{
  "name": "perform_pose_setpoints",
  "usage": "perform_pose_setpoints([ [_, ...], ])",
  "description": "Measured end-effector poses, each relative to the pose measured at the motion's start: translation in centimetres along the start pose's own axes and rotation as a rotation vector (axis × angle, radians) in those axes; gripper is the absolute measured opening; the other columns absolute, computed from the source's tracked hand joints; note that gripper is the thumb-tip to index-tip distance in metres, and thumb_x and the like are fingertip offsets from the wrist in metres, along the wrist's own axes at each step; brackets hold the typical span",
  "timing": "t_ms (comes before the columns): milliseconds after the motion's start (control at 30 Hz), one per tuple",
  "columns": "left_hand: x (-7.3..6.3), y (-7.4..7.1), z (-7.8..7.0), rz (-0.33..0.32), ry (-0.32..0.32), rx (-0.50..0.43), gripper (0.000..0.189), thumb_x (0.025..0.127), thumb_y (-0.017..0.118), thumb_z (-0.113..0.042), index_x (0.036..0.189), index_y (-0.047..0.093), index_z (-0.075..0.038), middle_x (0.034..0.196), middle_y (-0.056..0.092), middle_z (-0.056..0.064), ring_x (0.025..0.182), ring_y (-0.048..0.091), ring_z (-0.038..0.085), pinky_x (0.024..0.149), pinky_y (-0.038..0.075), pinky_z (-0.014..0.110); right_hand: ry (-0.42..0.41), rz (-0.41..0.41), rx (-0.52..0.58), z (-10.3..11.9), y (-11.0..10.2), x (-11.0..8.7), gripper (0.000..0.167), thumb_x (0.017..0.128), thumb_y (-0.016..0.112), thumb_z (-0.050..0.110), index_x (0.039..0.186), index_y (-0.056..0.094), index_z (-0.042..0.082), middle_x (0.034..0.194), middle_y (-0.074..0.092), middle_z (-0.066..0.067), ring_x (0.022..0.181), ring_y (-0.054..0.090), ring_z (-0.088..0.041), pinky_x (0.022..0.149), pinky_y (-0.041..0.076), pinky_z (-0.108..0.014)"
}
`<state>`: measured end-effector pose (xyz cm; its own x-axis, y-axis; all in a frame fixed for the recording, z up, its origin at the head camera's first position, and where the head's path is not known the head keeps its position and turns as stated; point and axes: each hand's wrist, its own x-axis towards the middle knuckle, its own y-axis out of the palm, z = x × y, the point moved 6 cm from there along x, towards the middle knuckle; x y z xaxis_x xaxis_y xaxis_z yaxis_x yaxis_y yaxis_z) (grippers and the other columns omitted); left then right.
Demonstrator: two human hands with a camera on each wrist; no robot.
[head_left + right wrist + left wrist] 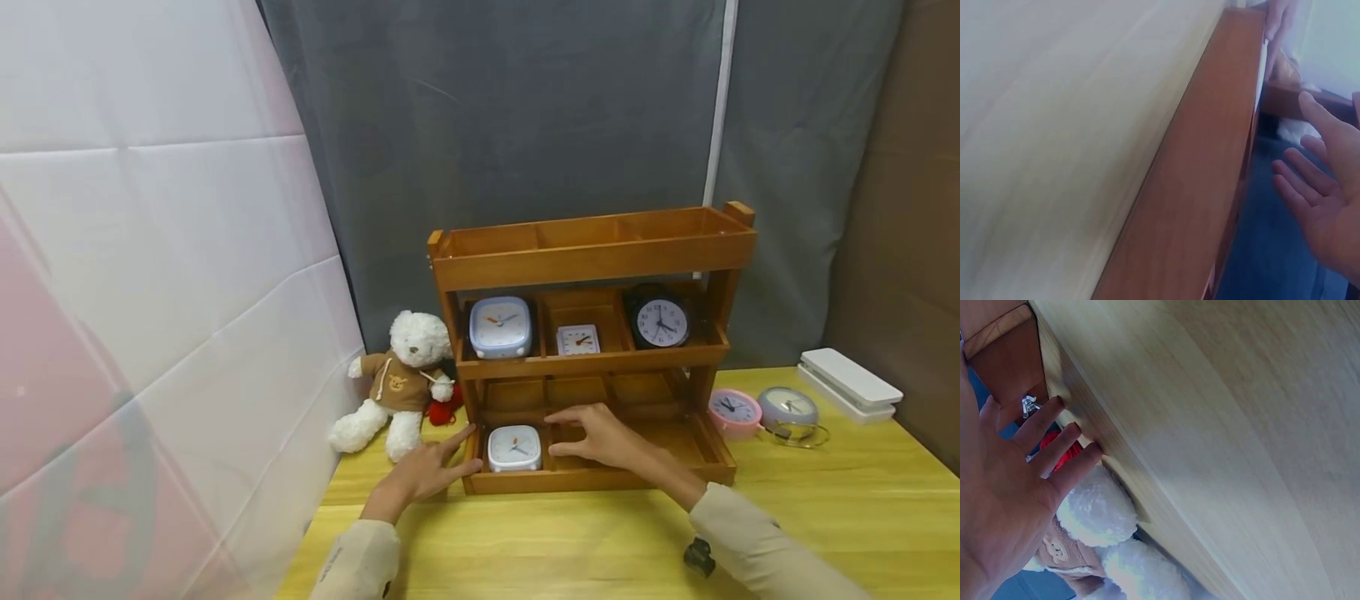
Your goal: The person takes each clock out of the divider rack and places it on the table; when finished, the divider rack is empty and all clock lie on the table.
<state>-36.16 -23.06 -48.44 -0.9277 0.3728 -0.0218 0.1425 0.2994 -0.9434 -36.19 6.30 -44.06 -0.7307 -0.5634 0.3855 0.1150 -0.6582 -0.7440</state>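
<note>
A white square alarm clock (pixel 514 448) sits in the left compartment of the bottom tier of a wooden shelf (pixel 600 268). My left hand (pixel 426 471) is at the shelf's lower left corner, its fingers spread along the side post; in the left wrist view the fingers (pixel 1075 472) are extended. To the right of the clock, my right hand (pixel 600 435) reaches over the bottom tier with thumb and fingers apart. In the right wrist view its palm and fingers (pixel 1310 178) hold nothing.
The middle tier carries a blue-rimmed clock (pixel 501 327), a small white clock (pixel 578 340) and a black clock (pixel 662 322). A teddy bear (pixel 397 379) sits left of the shelf. At right are a pink clock (pixel 735 412), a grey clock (pixel 787 407) and a white flat object (pixel 851 383).
</note>
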Motion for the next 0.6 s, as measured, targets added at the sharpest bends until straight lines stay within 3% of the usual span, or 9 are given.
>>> perform_pose_setpoints([
  [133,0.0,0.0,-0.1,0.003,-0.003,0.001,0.078,0.096,0.049,-0.076,0.163,0.036,-0.036,0.112,0.073,0.02,0.079,0.066,0.024,0.097,0.054,0.055,-0.028,0.008,0.011,0.7,1.6,1.1,0.047,0.089,0.085,0.027,0.126,0.073,0.0,0.125,0.073,-0.014,0.114,0.07,-0.034,0.096,0.058,-0.047],
  [300,0.2,0.2,-0.1,0.005,-0.017,0.012,0.078,0.096,0.047,-0.078,0.163,0.035,-0.04,0.133,0.067,0.021,0.099,0.071,0.034,0.099,0.053,0.055,-0.031,0.055,0.015,1.3,3.6,2.2,0.048,0.089,0.085,0.026,0.127,0.072,-0.001,0.131,0.07,-0.017,0.122,0.066,-0.036,0.1,0.056,-0.046],
  [467,0.3,0.1,-0.1,0.004,-0.021,0.016,0.078,0.096,0.047,-0.077,0.163,0.034,-0.039,0.138,0.064,0.021,0.11,0.069,0.041,0.1,0.052,0.057,-0.034,0.094,-0.001,1.4,5.1,3.3,0.048,0.089,0.085,0.024,0.128,0.072,-0.002,0.137,0.064,-0.024,0.128,0.061,-0.041,0.103,0.053,-0.049],
  [600,0.1,0.3,0.1,0.016,-0.034,0.018,0.079,0.095,0.046,-0.08,0.163,0.034,-0.041,0.138,0.065,0.02,0.106,0.071,0.04,0.1,0.052,0.057,-0.013,0.138,-0.014,1.1,6.1,3.7,0.044,0.093,0.081,0.023,0.128,0.072,-0.002,0.14,0.061,-0.025,0.131,0.058,-0.042,0.108,0.049,-0.051],
])
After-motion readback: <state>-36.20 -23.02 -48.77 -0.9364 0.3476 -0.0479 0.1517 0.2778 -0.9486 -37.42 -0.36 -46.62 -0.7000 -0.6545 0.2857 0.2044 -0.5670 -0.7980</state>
